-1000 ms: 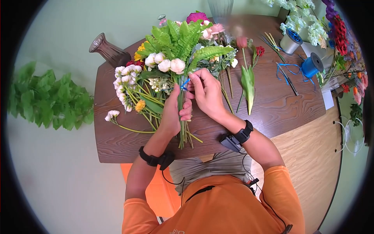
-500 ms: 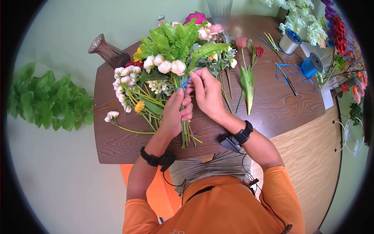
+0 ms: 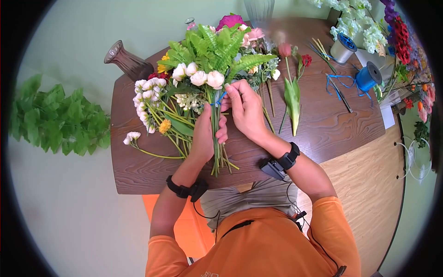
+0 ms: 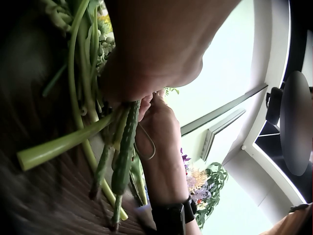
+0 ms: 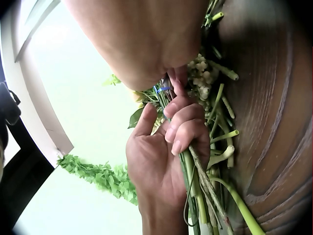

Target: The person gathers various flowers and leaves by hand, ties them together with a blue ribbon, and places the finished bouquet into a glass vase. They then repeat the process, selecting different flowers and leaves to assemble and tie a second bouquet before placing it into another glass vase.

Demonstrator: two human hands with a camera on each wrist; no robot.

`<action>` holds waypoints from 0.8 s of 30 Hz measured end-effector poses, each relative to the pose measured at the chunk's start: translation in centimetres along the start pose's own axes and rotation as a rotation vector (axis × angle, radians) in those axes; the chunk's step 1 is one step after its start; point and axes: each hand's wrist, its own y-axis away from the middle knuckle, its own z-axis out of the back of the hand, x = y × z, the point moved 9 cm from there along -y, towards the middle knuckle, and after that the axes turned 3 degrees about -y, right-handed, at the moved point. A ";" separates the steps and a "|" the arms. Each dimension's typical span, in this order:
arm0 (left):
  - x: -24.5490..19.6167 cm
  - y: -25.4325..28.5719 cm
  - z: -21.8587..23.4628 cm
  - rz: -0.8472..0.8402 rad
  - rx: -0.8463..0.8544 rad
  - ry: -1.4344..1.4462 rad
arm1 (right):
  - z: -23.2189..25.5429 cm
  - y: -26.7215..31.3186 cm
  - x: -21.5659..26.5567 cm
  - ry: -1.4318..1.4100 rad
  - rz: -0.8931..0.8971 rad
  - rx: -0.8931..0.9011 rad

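Observation:
My left hand [image 3: 204,134] grips the green stems [image 3: 216,159] of an artificial bouquet, its fingers curled round them and its thumb raised along the side. Above that grip, fern leaves [image 3: 207,51] and white roses [image 3: 198,78] spread out. A blue ribbon [image 5: 163,89] wraps round the stems. My right hand [image 3: 248,111] pinches the ribbon's end between thumb and index finger, close to the right side of the stems. From the left wrist view, the cut stem ends [image 4: 122,171] stick out below the left hand.
Loose white flowers [image 3: 147,94] lie left of the bouquet, and a tulip [image 3: 293,99] to the right. Blue ribbon spools [image 3: 368,77] stand at the table's right, near scissors [image 3: 344,99]. A brown glass vase [image 3: 129,62] leans at the back left.
The bouquet's head has shifted slightly right. My left thumb has lifted off the ribbon at the stems. My right hand stays almost in place, still pinching the ribbon.

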 end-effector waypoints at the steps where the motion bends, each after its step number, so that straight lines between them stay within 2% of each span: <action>1: -0.7 0.0 0.5 -0.065 -0.023 -0.135 | -0.1 0.0 -0.1 0.000 -0.003 0.002; 2: -1.4 0.0 0.7 -0.131 -0.046 -0.272 | -0.1 0.0 0.1 0.016 0.030 -0.007; 3: -1.7 -0.1 0.9 -0.130 -0.047 -0.272 | 0.0 0.0 0.4 0.033 0.064 -0.016; 5: -4.3 0.3 2.2 -0.312 -0.260 -0.525 | 0.0 -0.1 0.1 0.016 0.057 -0.016; 6: -4.5 0.0 2.8 -0.310 -0.262 -0.526 | 0.0 -0.1 -0.1 0.000 0.050 -0.016; 8: -6.5 0.4 2.7 -0.531 -0.262 -0.718 | -0.1 -0.1 -0.1 -0.002 0.045 -0.008; 10: -6.7 0.6 2.8 -0.543 -0.285 -0.625 | -0.1 0.0 0.0 -0.002 0.040 -0.001; 12: -7.0 1.3 2.8 -0.530 -0.379 -0.534 | -0.1 0.0 0.1 0.014 0.046 0.004; 16: -7.1 1.5 2.8 -0.538 -0.438 -0.511 | -0.2 0.0 0.0 0.009 0.050 0.007; 19: -6.2 1.0 3.2 -0.453 -0.445 -0.427 | -0.1 0.0 0.2 -0.007 0.028 0.002; 21: -6.4 1.1 3.1 -0.513 -0.433 -0.376 | -0.2 0.0 -0.1 0.032 -0.001 0.051; 22: -6.2 1.2 2.9 -0.512 -0.431 -0.377 | -0.3 0.0 -0.2 0.033 -0.001 0.048; 24: -6.7 1.9 2.1 -0.620 -0.396 -0.381 | -0.1 0.0 -0.2 0.010 0.025 0.005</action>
